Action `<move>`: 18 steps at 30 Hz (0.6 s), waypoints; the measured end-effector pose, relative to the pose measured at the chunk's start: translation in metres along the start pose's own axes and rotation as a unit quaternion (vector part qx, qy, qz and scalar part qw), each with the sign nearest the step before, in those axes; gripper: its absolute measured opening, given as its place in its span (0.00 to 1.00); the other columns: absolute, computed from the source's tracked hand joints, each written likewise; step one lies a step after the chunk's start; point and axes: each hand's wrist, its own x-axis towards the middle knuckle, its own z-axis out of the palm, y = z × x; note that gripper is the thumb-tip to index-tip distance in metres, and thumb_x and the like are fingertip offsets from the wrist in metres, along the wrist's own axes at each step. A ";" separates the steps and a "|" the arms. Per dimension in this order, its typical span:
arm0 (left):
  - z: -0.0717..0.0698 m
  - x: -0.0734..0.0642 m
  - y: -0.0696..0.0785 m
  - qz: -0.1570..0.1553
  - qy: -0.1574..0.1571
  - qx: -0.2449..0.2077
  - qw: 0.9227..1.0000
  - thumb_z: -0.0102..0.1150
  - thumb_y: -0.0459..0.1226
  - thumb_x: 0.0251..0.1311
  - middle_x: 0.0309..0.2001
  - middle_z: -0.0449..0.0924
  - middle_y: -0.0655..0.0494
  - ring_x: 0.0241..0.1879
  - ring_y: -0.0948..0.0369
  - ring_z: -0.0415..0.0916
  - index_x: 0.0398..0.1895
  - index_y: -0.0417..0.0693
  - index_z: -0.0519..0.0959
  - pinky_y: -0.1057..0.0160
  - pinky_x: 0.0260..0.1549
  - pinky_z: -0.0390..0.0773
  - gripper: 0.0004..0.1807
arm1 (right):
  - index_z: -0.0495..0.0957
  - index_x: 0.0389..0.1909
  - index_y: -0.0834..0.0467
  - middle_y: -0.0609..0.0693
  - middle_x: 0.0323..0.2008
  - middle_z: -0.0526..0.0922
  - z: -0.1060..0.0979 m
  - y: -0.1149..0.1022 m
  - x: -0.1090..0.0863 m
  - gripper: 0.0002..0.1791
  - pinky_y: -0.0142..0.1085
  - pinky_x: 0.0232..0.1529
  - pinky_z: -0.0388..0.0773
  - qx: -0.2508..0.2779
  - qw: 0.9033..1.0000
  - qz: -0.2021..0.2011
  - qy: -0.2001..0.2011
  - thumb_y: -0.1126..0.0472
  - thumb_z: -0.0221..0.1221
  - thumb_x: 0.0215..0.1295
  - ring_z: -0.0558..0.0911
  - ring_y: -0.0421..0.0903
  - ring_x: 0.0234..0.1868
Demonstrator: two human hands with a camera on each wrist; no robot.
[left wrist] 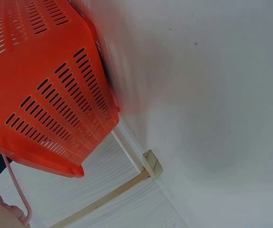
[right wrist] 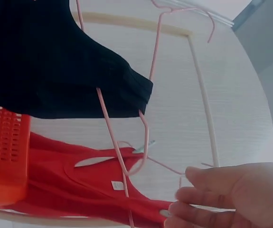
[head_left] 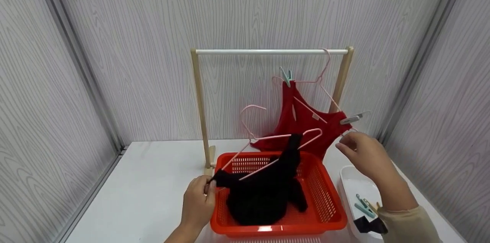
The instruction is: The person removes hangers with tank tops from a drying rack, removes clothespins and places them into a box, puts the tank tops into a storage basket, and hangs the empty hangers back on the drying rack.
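A black tank top [head_left: 264, 193] hangs on a pink hanger [head_left: 268, 137] over the red basket [head_left: 333, 197], its lower part inside. My left hand [head_left: 199, 201] pinches the top's left strap at that end of the hanger. The other strap is looped over the hanger's right arm. My right hand [head_left: 363, 155] is raised with loosely bent fingers and nothing in them. It is nearest to a red tank top [head_left: 310, 120], which hangs behind on another pink hanger. A green clothespin [head_left: 287, 77] and a grey clothespin [head_left: 352, 119] clip its straps.
A drying rack with a white rail [head_left: 260, 51] and wooden posts stands behind the basket. At the right, a white tray [head_left: 347, 176] contains several clothespins [head_left: 364, 205] and a black piece [head_left: 369, 225]. Wood-patterned panels [head_left: 153, 25] enclose the white table [head_left: 141, 189].
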 end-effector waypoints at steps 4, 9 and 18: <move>0.001 -0.001 0.000 0.006 0.003 0.004 1.000 0.61 0.28 0.62 0.23 0.60 0.68 0.26 0.68 0.59 0.30 0.48 0.76 0.67 0.24 0.63 0.07 | 0.81 0.45 0.61 0.56 0.42 0.83 0.012 -0.006 0.007 0.09 0.55 0.49 0.79 0.006 0.999 -0.046 0.023 0.59 0.62 0.70 0.82 0.57 0.46; 0.003 -0.001 0.000 0.015 0.010 0.005 1.000 0.61 0.28 0.61 0.23 0.61 0.68 0.26 0.67 0.59 0.30 0.48 0.77 0.67 0.25 0.63 0.07 | 0.82 0.42 0.60 0.54 0.40 0.83 0.025 -0.010 0.018 0.07 0.55 0.51 0.75 0.000 0.992 -0.107 0.069 0.62 0.65 0.66 0.80 0.55 0.46; 0.005 0.001 -0.002 0.012 0.009 0.008 1.000 0.62 0.29 0.61 0.23 0.60 0.68 0.26 0.68 0.60 0.29 0.48 0.76 0.67 0.25 0.64 0.07 | 0.82 0.48 0.60 0.55 0.47 0.82 0.043 -0.007 0.037 0.13 0.54 0.53 0.72 0.007 0.983 -0.163 0.087 0.61 0.67 0.65 0.76 0.56 0.52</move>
